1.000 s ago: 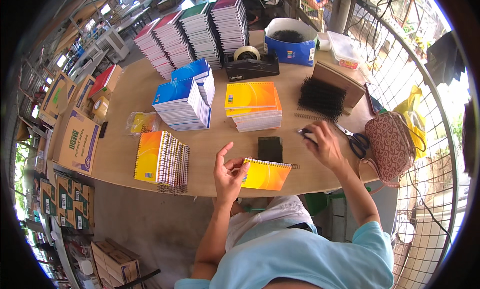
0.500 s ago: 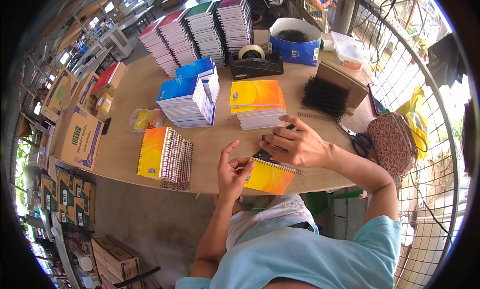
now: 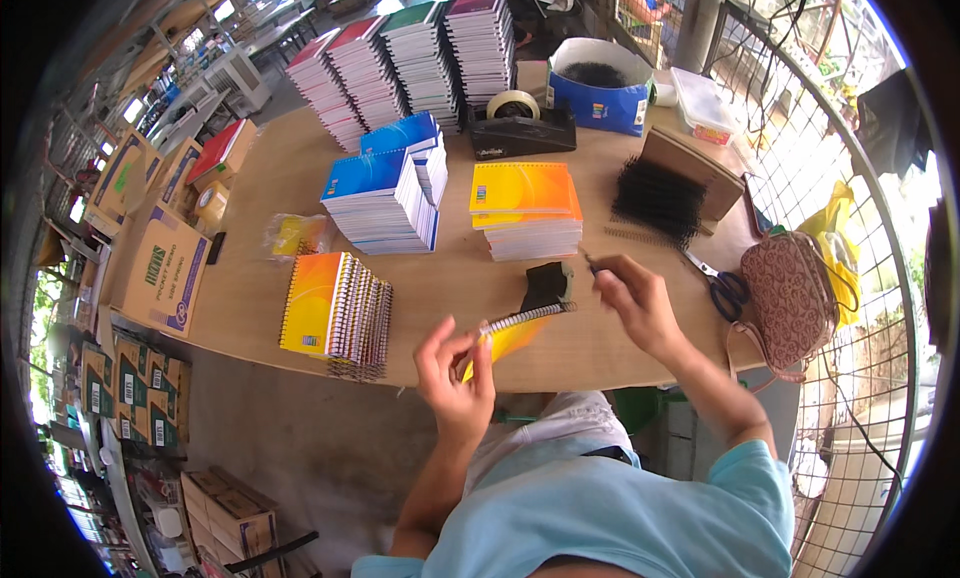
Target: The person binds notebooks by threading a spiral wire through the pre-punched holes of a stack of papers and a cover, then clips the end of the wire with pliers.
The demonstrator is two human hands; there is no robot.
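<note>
The left hand is closed on the lower end of a yellow-orange spiral notebook, pinching it between thumb and fingers so that it is lifted and tilted over the near edge of the wooden table; its wire binding faces up and away from the person, and much of its cover is hidden behind the hand. Just beyond the notebook's far end lies a small black object, partly covered by it and too unclear to identify. The right hand, to the right of the notebook and apart from it, has its fingers curled around a thin dark item whose tip pokes out toward the notebook; what that item is cannot be made out. Farther right of the notebook lie scissors, half hidden by the right wrist. Left of the notebook stands a row of bound orange notebooks.
</note>
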